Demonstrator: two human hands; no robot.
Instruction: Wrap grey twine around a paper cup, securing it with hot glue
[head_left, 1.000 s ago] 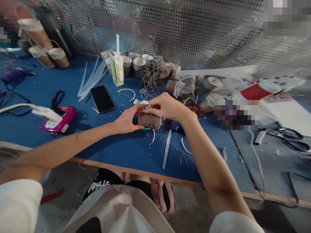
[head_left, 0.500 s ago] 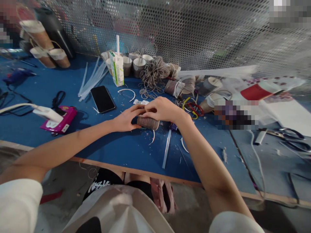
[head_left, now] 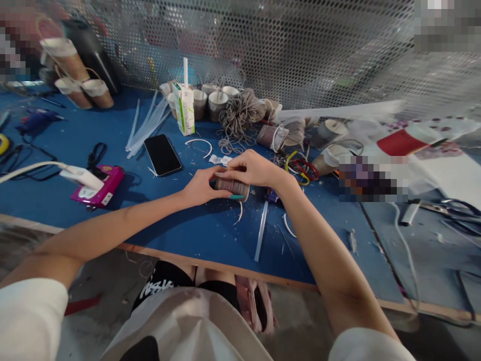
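Observation:
Over the blue table, both hands are at a small cylinder wound with brown-grey cord (head_left: 233, 187), lying on its side. My left hand (head_left: 201, 188) grips its left end, the thumb with a long teal nail along the front face. From above, my right hand (head_left: 252, 169) rests at the top edge with its fingers bent and pressed together. Whether those fingers pinch a cord end or the cylinder itself is hidden. A curved white strip (head_left: 240, 213) lies just below the cylinder. Right of it is a clear glue stick (head_left: 262, 230) extending from a dark blue tool, partly behind my right forearm.
A phone (head_left: 163, 155) and a magenta power strip (head_left: 98, 186) lie to the left. Behind stand a drink carton (head_left: 184, 109), several cord-wrapped cups (head_left: 218, 105) and a tangle of grey cord (head_left: 240, 115). Scissors (head_left: 460, 210) lie far right. A perforated metal sheet (head_left: 240, 45) backs the table.
My left thumb has come up onto the cylinder's front face, its teal nail now showing. My right hand stays over the top. The whole view has shifted slightly.

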